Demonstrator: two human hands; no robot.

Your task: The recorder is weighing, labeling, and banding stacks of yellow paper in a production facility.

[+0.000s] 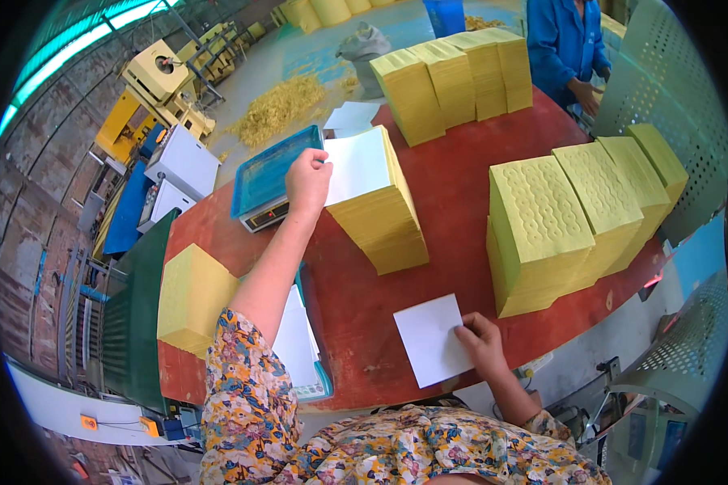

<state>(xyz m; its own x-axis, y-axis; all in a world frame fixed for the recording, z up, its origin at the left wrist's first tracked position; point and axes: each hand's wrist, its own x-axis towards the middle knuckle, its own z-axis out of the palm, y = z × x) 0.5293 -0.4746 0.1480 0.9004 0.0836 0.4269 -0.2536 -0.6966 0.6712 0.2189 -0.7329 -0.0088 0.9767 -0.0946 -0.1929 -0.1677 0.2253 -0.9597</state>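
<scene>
My left hand is closed in a pinch at the left edge of a white sheet. That sheet lies on top of a tall stack of yellow sheets in the middle of the red table. Lower right, my right hand grips another white sheet by its right edge, thumb on top, near the table's front edge. Beside the left hand sits a scale with a blue tray. Under my left forearm, more white sheets lie in a teal tray, partly hidden.
Stacks of yellow embossed sheets stand on the right of the red table, with more stacks at the far edge. A yellow stack is at the left. Across the table stands a person in blue. Yellow scraps lie on the floor.
</scene>
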